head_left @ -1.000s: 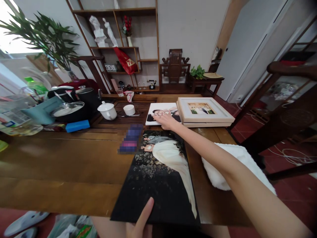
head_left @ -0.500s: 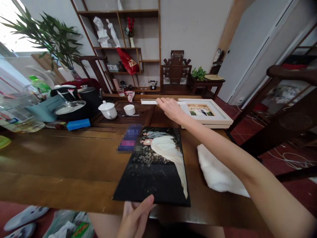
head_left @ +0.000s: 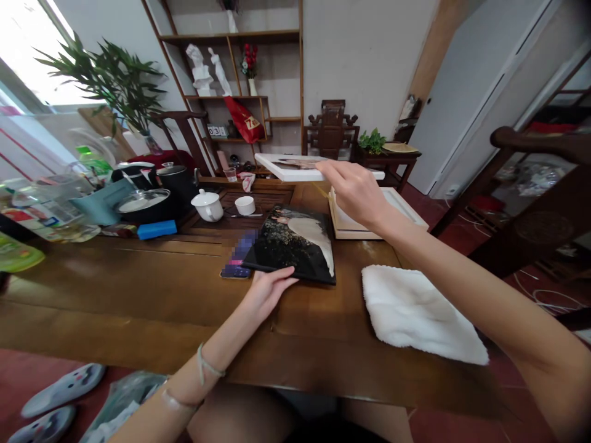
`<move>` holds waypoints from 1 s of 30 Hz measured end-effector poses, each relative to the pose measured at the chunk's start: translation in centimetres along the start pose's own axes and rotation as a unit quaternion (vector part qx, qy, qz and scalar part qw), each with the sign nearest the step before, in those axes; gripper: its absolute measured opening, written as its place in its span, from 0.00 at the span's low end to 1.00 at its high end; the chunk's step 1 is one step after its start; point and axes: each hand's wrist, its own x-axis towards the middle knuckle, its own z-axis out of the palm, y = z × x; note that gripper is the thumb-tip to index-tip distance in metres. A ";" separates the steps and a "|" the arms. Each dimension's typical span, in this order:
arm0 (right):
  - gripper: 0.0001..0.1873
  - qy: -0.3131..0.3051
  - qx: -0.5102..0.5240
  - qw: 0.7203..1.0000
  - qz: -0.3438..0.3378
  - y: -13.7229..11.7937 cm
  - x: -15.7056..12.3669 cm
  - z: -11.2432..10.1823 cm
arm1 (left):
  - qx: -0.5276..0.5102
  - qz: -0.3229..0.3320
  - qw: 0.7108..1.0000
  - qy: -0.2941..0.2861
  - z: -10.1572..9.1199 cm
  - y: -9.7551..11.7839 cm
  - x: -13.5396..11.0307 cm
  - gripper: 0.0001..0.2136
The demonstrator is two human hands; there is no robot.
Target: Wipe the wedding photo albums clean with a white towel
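Note:
A dark photo panel, printed with a figure in a long white gown, lies tilted in my left hand. The thumb rests on its near edge, with the fingers below. My right hand grips the near side of a white picture frame, raised almost edge-on above the far part of the table. Under and beyond that hand sits a pale shallow box or deeper frame, partly hidden by my arm. A white fluffy cloth lies to the right.
Left of the panel, a blurred-out phone lies on the wooden table. Farther back stand a white lidded cup, a small white bowl, a blue block and pots. A dark chair is at the right.
My right hand has lifted the white picture frame up off the pale box. My left hand has carried the photo panel forward, away from the table's near edge.

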 end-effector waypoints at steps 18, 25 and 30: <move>0.18 -0.021 -0.023 0.999 0.019 1.7 -1.1 -0.1 | -0.052 -0.099 0.992 -0.059 4.9 -0.6 14.4 0.11; 0.16 -0.073 -0.045 0.996 0.004 0.7 -0.8 2.5 | -0.039 -0.112 0.991 -0.068 5.2 -0.6 14.9 0.12; 0.16 -0.093 -0.028 0.995 -0.016 -0.6 -0.9 4.9 | -0.033 -0.097 0.993 -0.055 5.1 -0.6 15.1 0.11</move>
